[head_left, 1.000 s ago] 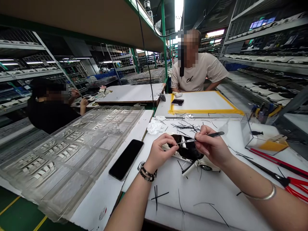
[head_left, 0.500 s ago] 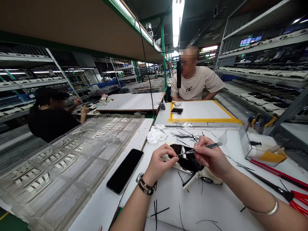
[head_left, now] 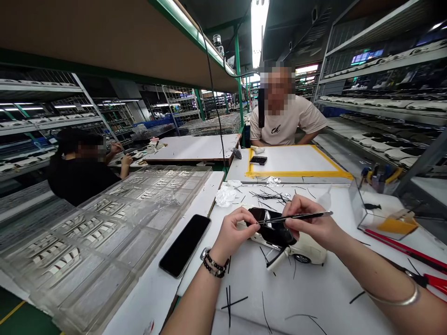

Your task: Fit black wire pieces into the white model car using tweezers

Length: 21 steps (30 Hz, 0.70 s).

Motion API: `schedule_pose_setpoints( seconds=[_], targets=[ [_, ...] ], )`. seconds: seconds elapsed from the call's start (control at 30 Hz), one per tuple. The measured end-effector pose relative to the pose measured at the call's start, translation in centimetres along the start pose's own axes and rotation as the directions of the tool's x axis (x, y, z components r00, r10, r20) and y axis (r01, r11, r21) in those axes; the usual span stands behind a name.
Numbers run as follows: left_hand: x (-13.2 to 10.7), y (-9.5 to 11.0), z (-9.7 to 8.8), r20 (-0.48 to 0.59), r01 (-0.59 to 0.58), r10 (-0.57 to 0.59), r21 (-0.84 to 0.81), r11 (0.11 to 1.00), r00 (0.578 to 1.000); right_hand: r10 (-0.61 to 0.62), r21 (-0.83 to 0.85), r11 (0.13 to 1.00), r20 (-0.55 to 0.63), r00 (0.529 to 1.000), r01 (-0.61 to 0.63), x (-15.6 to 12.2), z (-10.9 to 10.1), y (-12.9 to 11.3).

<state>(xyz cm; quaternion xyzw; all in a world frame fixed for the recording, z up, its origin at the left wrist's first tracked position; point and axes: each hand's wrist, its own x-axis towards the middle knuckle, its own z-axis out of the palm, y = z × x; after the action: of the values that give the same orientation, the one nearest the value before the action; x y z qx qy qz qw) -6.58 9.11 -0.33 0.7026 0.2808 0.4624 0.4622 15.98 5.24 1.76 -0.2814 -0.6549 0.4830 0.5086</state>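
A pair of tweezers (head_left: 316, 215) is pinched in my right hand (head_left: 307, 225), pointing left toward my other hand. My left hand (head_left: 240, 225) is closed in a pinch right at the tweezers' tip; whatever sits between its thumb and finger is too small to make out. Beneath both hands stands a white model car (head_left: 312, 246) with a black roof (head_left: 274, 230), its near door (head_left: 277, 260) swung out. Thin black strips (head_left: 268, 196) lie in a pile behind the car, and several more (head_left: 229, 303) are scattered in front of it.
Left of the car lies a black phone (head_left: 185, 245), beside a clear compartment tray (head_left: 139, 244) of small white parts. A clear box (head_left: 379, 214) and red-handled scissors (head_left: 435, 281) are on the right. A person (head_left: 279, 123) sits across; another person (head_left: 80, 172) works at left.
My right hand has shifted slightly right and turned the tweezers flatter, nearly level. My left hand stays pinched at their tip. The person across has turned the head.
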Motion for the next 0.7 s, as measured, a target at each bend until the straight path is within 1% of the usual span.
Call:
schedule_pose_setpoints(
  seconds=[0.27, 0.47, 0.7],
  targets=[
    [0.11, 0.03, -0.03, -0.008, -0.01, 0.01, 0.006, 1.0, 1.0, 0.005, -0.008, 1.0, -0.031, 1.0, -0.005, 0.17, 0.24, 0.19],
    [0.14, 0.02, -0.02, -0.001, -0.014, 0.014, 0.01, 1.0, 1.0, 0.003, -0.027, 1.0, -0.032, 0.999, -0.004, 0.09, 0.28, 0.15],
    [0.21, 0.14, -0.04, 0.029, -0.06, 0.059, 0.06, 0.996, 0.998, -0.016, 0.008, 1.0, -0.052, 0.999, 0.017, 0.18, 0.23, 0.2]
  ],
)
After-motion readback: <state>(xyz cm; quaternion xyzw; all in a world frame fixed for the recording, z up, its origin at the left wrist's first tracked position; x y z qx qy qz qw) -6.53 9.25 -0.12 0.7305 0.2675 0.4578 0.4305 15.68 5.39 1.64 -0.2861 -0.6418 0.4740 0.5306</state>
